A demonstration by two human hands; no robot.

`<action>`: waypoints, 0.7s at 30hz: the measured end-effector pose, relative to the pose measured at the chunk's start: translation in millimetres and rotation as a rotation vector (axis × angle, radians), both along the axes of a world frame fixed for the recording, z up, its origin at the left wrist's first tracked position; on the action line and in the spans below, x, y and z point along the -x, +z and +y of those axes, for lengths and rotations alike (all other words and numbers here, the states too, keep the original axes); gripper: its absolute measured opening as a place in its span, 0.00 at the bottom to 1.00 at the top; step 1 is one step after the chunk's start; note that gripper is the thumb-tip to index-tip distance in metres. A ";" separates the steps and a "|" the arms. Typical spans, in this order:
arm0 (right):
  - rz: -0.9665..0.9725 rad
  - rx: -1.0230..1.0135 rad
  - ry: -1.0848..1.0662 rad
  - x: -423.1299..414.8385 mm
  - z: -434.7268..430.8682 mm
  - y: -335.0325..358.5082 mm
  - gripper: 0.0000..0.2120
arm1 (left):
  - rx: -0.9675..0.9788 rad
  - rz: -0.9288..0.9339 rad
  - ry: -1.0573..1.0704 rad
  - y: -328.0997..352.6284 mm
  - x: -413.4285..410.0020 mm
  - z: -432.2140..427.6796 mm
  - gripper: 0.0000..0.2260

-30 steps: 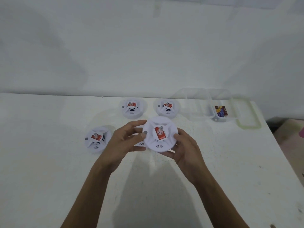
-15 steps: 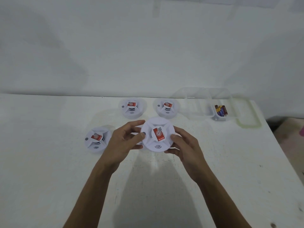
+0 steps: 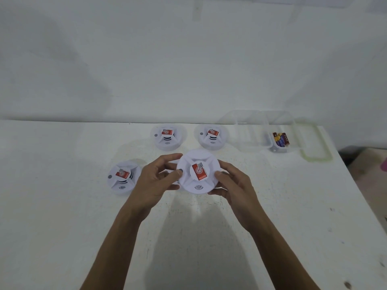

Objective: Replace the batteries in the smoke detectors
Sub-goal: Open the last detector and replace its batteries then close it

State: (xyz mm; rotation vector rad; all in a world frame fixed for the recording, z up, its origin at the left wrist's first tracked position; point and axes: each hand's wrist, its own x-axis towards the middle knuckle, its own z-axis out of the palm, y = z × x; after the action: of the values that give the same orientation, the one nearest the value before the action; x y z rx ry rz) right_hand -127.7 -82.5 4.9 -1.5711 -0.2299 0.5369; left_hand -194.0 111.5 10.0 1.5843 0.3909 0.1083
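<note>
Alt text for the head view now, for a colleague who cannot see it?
The left hand and right hand grip a round white plastic smoke detector with a red label over a white table. Three more lie on it: one at left, two behind. Batteries sit in a clear plastic box, far right.

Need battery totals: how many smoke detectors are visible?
4 smoke detectors: one in left hand and right hand, one on the table's left, two at back. Another may hide behind the left hand.
</note>
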 end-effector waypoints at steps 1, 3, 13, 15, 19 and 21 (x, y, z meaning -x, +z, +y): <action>0.000 -0.001 0.001 0.0 0.2 0.1 0.14 | -0.002 0.000 -0.002 -0.1 0.1 0.1 0.13; 0.000 -0.005 0.000 -0.1 0.2 0.2 0.14 | 0.000 0.000 -0.003 -0.6 0.2 0.2 0.13; -0.004 -0.010 0.007 0.7 -0.1 0.0 0.14 | 0.005 -0.009 -0.024 -2.1 1.5 2.0 0.14; -0.001 -0.003 0.005 0.4 0.2 -0.9 0.14 | 0.006 -0.008 -0.024 -2.3 1.4 1.8 0.14; 0.005 -0.001 0.002 0.5 0.7 -1.8 0.14 | 0.002 -0.005 -0.023 -3.0 1.9 2.2 0.14; 0.004 -0.003 0.004 0.8 0.7 -1.7 0.14 | 0.001 -0.003 -0.021 -3.5 2.1 2.4 0.14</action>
State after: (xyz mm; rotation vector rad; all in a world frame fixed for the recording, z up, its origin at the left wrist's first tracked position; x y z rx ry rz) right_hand -128.5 -81.8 3.1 -1.5672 -0.2309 0.5430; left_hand -196.1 113.8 6.6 1.5864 0.3722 0.0942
